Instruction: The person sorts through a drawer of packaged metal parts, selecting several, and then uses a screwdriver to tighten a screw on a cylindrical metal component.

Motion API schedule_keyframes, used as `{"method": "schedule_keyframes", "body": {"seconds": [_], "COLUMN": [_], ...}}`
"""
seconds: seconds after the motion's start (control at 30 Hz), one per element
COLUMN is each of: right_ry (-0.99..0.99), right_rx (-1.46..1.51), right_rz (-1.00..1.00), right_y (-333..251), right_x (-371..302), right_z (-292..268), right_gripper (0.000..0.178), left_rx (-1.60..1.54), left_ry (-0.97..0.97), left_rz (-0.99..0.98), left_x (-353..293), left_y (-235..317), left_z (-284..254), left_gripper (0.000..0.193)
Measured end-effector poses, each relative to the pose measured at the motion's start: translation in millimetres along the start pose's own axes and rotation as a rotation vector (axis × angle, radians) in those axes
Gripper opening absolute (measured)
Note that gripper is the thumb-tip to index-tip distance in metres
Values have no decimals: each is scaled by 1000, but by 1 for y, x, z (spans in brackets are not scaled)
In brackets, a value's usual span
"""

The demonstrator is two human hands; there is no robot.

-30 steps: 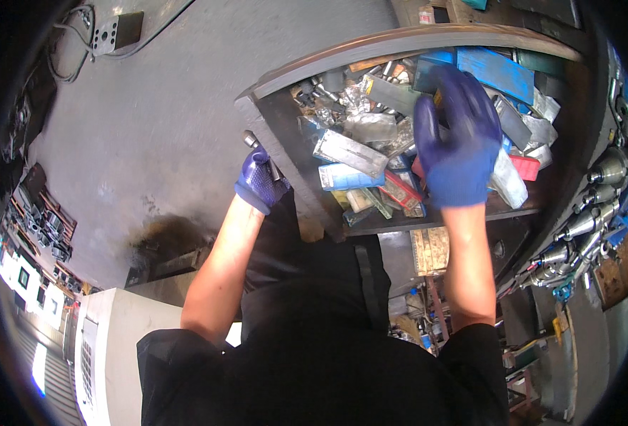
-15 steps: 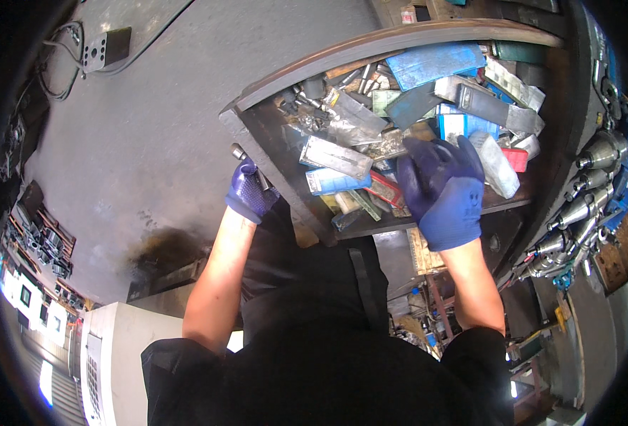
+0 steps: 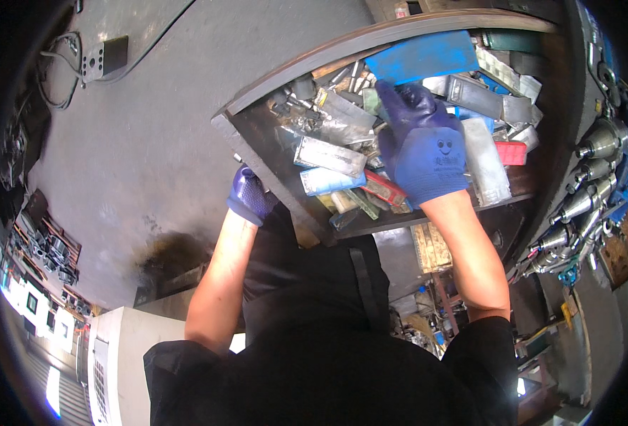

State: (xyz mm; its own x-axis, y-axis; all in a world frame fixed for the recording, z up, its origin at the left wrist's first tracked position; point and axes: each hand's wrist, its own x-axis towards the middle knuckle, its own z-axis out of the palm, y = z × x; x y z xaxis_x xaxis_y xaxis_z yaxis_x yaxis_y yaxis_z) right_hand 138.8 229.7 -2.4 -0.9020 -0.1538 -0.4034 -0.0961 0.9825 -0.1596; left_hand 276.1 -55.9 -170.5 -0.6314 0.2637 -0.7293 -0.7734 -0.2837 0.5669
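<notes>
Both my hands wear purple-blue gloves. My left hand (image 3: 251, 193) is closed around a small cylindrical metal tool (image 3: 238, 157), just outside the drawer's left wall; only the tool's end pokes out above the fingers. Over the drawer (image 3: 257, 149), my right hand (image 3: 428, 145) reaches forward with bent fingers at the near edge of a flat blue case (image 3: 428, 57), which looks tilted up. The fingertips are partly hidden there. Under and around that hand lie a whitish case (image 3: 332, 156), a red case (image 3: 383, 187) and a long grey-white case (image 3: 486, 160).
The drawer holds a jumble of small cases and metal bits. Along the right stand several metal tool holders (image 3: 598, 142). A grey box with holes (image 3: 104, 58) and a cable rest on the floor at upper left. A white cabinet (image 3: 133, 348) stands at lower left.
My right hand has moved forward and slightly left to the flat blue case, whose left end has shifted and risen. The tool in my left hand shows less than before.
</notes>
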Motion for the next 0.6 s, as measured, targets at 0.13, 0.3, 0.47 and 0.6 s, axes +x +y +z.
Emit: {"method": "schedule_keyframes", "body": {"seconds": [0.13,0.3,0.47,0.6], "right_ry": [-218,33,499,454], "right_rx": [76,319,412,72], "right_rz": [-144,-262,-19,199], "right_y": [-6,-27,13,51], "right_x": [-9,-41,-16,22], "right_z": [7,-32,-81,-43], "right_gripper": [38,31,36,48], "left_rx": [-680,-703,-3,638], "left_ry": [7,111,-11,-103], "left_rz": [-246,-357,-95,158], "left_x": [2,1,0,7], "left_y": [2,31,8,2], "left_z": [-3,13,-12,-10], "left_gripper": [32,33,34,38]}}
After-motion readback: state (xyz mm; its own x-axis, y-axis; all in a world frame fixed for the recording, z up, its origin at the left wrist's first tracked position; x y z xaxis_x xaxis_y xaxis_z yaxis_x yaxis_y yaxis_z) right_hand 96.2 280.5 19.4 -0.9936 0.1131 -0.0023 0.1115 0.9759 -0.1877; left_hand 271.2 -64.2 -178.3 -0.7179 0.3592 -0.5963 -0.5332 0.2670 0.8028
